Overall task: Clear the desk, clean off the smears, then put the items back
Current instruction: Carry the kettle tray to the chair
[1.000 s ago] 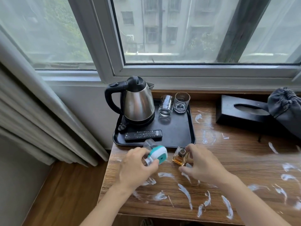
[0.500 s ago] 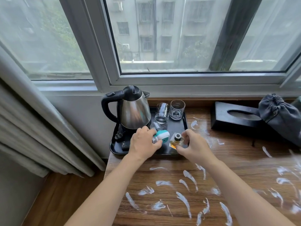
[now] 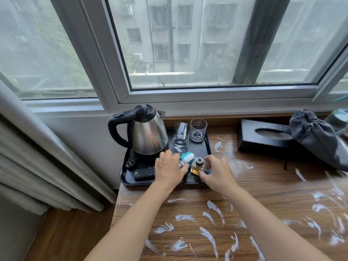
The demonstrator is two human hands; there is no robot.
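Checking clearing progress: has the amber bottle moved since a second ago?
Yes. The right hand carried the amber bottle off the desk, onto the black tray.

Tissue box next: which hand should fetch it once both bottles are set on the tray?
Right, probably. The tissue box sits on the desk's right side, nearer the right hand holding the amber bottle. The left hand, gripping the teal-capped item, would have to cross over.

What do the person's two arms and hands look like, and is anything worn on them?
Both forearms are bare as far as the bottom edge of the picture, with no sleeve showing. The left hand and the right hand wear no glove, and no ring, watch or bracelet is visible.
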